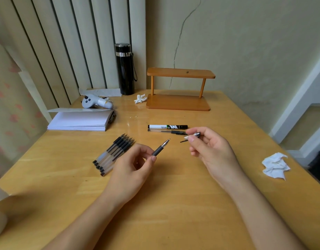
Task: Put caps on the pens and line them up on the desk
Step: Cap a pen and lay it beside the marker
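My left hand (133, 166) grips an uncapped gel pen (160, 147) by its dark rubber grip, tip pointing up and right. My right hand (208, 147) pinches a clear pen cap (191, 136) with a black clip, a short gap to the right of the pen tip. Several uncapped pens (113, 154) lie bunched side by side on the desk, left of my left hand. Beyond my hands, a capped white marker (167, 126) and a capped clear pen (166, 131) lie parallel.
A wooden two-tier shelf (179, 103) and a black flask (126, 69) stand at the back. A white notebook (80, 120) and a grey controller (97, 101) lie at the left. Crumpled tissue (275, 166) sits near the desk's right edge; a smaller wad (139, 98) by the shelf.
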